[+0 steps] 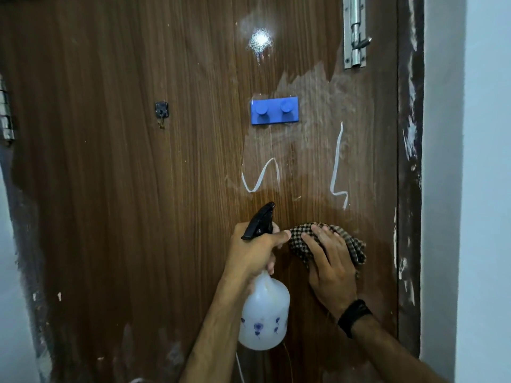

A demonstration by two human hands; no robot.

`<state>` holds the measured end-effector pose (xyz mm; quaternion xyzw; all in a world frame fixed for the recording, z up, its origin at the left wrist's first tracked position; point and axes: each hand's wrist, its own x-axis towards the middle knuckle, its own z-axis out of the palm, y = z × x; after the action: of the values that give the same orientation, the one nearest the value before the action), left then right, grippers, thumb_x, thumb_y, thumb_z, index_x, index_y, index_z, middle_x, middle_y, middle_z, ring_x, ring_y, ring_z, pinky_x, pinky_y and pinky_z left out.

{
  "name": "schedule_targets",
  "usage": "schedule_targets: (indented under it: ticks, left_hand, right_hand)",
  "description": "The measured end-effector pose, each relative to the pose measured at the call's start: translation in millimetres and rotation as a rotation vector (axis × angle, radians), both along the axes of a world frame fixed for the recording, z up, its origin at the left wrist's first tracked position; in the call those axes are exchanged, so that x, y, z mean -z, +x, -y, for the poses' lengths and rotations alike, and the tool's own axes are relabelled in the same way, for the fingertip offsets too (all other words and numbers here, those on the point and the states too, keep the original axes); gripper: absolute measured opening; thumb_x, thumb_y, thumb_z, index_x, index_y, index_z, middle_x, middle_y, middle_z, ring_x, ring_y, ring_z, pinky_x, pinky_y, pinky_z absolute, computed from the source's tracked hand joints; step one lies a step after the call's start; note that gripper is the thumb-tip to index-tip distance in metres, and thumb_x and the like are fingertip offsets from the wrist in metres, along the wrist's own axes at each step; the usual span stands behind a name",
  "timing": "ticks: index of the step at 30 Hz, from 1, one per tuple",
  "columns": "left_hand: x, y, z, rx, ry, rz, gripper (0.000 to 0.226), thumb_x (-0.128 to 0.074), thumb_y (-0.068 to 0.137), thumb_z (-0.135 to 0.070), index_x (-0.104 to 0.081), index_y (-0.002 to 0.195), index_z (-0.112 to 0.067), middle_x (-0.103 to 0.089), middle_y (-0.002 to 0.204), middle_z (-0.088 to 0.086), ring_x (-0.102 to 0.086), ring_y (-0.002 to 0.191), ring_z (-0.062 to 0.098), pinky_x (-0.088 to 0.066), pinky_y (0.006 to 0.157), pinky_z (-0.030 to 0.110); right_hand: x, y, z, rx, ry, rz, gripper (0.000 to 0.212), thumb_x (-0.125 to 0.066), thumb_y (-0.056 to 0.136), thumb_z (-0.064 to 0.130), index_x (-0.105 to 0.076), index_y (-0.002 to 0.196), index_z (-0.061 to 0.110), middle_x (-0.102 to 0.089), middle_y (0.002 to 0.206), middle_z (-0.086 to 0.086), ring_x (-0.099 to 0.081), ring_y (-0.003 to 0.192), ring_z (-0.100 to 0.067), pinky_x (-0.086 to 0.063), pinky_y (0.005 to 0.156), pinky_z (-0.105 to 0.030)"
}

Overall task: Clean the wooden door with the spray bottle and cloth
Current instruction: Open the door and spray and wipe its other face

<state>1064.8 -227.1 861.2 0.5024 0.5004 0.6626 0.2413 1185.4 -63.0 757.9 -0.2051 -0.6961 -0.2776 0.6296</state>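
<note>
The brown wooden door (138, 189) fills the view, with white chalk-like squiggles (260, 178) and a dull wet smear on its right half. My left hand (254, 252) grips the neck of a white spray bottle (264, 313) with a black trigger head, its nozzle close to the door. My right hand (329, 266) lies flat with straight fingers on a brown checked cloth (304, 239), pressing it against the door just right of the bottle, below the squiggles.
A blue two-peg hook plate (274, 110) is stuck to the door above the marks. A small dark hook (161, 111) sits to the left. A metal bolt latch (355, 31) is at top right, beside the paint-streaked frame (410, 161) and white wall.
</note>
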Motion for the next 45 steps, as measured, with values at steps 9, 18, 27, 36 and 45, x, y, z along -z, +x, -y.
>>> schedule_targets:
  ticks: [9, 18, 27, 36, 45]
  left_hand:
    - [-16.5, 4.3, 0.8, 0.049, -0.008, 0.011, 0.011, -0.074, 0.087, -0.008, -0.063, 0.086, -0.007, -0.058, 0.070, 0.008, -0.039, 0.039, 0.013, -0.037, 0.041, 0.025]
    - [-33.2, -9.5, 5.7, -0.007, 0.055, 0.030, 0.011, -0.074, 0.086, -0.006, -0.064, 0.086, -0.004, -0.057, 0.073, 0.013, -0.038, 0.038, 0.015, -0.035, 0.042, 0.024]
    - [-29.5, -23.3, 10.1, -0.009, 0.018, -0.005, 0.011, -0.074, 0.087, -0.009, -0.065, 0.087, -0.003, -0.059, 0.071, 0.011, -0.039, 0.038, 0.014, -0.037, 0.043, 0.026]
    - [-34.9, -42.0, 11.7, -0.046, 0.005, -0.016, 0.017, -0.075, 0.086, -0.008, -0.060, 0.077, -0.010, -0.052, 0.065, 0.006, -0.039, 0.038, 0.013, -0.037, 0.042, 0.026]
    - [-25.1, -48.8, 16.4, -0.059, -0.051, -0.029, 0.025, -0.074, 0.086, -0.009, -0.057, 0.069, -0.011, -0.050, 0.060, 0.004, -0.039, 0.039, 0.013, -0.037, 0.041, 0.025]
  right_hand:
    - [-46.0, -18.6, 4.1, -0.092, 0.022, -0.115, 0.046, -0.058, 0.087, 0.000, -0.052, 0.131, 0.013, -0.050, 0.137, -0.011, -0.047, 0.131, -0.031, -0.035, 0.115, -0.050]
    - [-123.3, -46.4, 10.2, -0.068, 0.082, -0.156, 0.043, -0.062, 0.091, -0.002, -0.062, 0.133, 0.005, -0.058, 0.134, -0.016, -0.049, 0.130, -0.030, -0.040, 0.111, -0.050]
    - [-80.5, -52.9, 15.7, -0.075, 0.013, -0.072, 0.042, -0.051, 0.093, 0.008, -0.053, 0.135, 0.011, -0.055, 0.137, -0.014, -0.048, 0.132, -0.030, -0.032, 0.118, -0.045]
    - [-152.2, -60.6, 16.1, -0.071, 0.002, -0.291, 0.045, -0.060, 0.091, -0.004, -0.057, 0.135, 0.005, -0.056, 0.137, -0.016, -0.046, 0.132, -0.030, -0.035, 0.116, -0.046]
    - [-73.9, -72.4, 21.9, -0.045, 0.032, -0.031, 0.045, -0.048, 0.091, 0.006, -0.051, 0.136, 0.011, -0.055, 0.137, -0.013, -0.049, 0.131, -0.031, -0.034, 0.116, -0.046]
